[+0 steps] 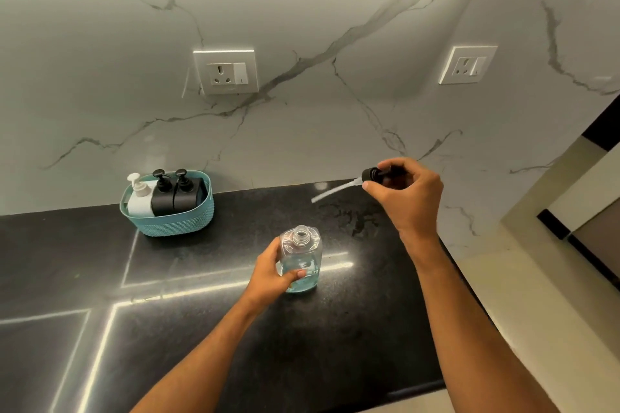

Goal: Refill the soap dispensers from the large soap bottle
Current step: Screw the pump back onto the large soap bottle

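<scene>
The left hand (273, 273) grasps the open clear bottle (301, 260) upright on the desk (201, 278), right of the basket (167, 211). The right hand (407, 194), beyond the bottle, pinches the black pump (372, 175), apparently by its head.

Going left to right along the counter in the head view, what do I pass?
Teal basket holding a white dispenser and two black ones, then the left hand gripping the clear bottle, then the right hand holding the pump.

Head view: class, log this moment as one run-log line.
left hand: holds clear bottle, open, upright on counter | right hand: holds pump aloft | basket: three dispensers
</scene>
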The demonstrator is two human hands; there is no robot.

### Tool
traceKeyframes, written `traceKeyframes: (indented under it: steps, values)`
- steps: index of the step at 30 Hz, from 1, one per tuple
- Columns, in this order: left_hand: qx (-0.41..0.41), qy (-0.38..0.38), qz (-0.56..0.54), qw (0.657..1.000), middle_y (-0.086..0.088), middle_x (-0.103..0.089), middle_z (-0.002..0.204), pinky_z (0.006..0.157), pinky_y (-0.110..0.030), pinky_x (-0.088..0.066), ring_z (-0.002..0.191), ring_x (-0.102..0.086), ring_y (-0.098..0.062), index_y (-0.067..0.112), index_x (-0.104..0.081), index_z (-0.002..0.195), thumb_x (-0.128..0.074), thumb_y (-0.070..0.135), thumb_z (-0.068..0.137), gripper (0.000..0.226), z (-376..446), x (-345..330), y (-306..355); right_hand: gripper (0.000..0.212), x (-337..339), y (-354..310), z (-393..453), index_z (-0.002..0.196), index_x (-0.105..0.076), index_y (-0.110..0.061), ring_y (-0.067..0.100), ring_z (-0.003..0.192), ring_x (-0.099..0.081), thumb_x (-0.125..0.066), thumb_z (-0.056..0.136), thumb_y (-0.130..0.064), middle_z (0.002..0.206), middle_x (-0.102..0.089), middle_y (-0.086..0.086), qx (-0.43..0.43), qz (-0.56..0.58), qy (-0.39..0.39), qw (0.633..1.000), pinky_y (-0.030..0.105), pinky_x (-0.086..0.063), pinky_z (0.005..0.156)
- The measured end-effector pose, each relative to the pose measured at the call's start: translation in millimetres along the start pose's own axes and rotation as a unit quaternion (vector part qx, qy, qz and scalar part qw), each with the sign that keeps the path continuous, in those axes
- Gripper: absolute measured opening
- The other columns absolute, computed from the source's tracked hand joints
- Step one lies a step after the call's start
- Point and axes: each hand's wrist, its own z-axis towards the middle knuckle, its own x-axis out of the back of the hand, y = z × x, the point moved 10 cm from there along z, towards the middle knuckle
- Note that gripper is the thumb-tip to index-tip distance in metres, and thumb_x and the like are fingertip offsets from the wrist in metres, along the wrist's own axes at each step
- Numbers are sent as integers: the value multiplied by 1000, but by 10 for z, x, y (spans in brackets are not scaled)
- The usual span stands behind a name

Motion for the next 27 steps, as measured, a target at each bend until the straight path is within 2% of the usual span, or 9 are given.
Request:
traceKeyframes:
  steps: [2,5,13,22,27]
  values:
    - [-2,0,-4,1000,14,-64,133,110,-35,-51,126,-60,-7,38,-53,130,-89,9,77,70,-9,7,15,34,20,-237,58,91,-75,-18,7,72,-71,-93,63,-17,83,-74,-11,8,29,-8,1000,18,-58,67]
    - [-8,4,-4,1000,11,-64,134,113,-39,-48,128,-60,-12,36,-52,132,-89,6,76,74,-11,10,27,42,21,-526,95,100,-72,-16,12,83,-74,-93,63,-17,90,-74,-6,24,62,-27,997,20,-60,73]
    - [-1,0,-4,1000,7,-63,136,114,-44,-47,130,-58,-14,27,-51,138,-87,6,79,72,-6,2,12,40,-125,-936,21,104,-71,-11,14,87,-75,-91,69,-11,97,-74,1,58,44,-83,994,30,-63,79]
    - [-8,1,-5,1000,4,-65,133,113,-46,-48,128,-59,-16,26,-52,135,-86,3,79,69,4,9,22,42,-129,-1154,0,106,-68,-15,9,81,-76,-90,71,-8,98,-74,-3,65,38,-125,989,20,-61,74]
    - [-5,-2,-11,1000,9,-64,134,113,-43,-49,128,-59,-14,34,-51,133,-86,4,79,71,8,-3,2,46,-268,-1135,-49,109,-68,-9,7,78,-75,-90,68,-4,98,-72,-3,64,21,-157,985,17,-59,71]
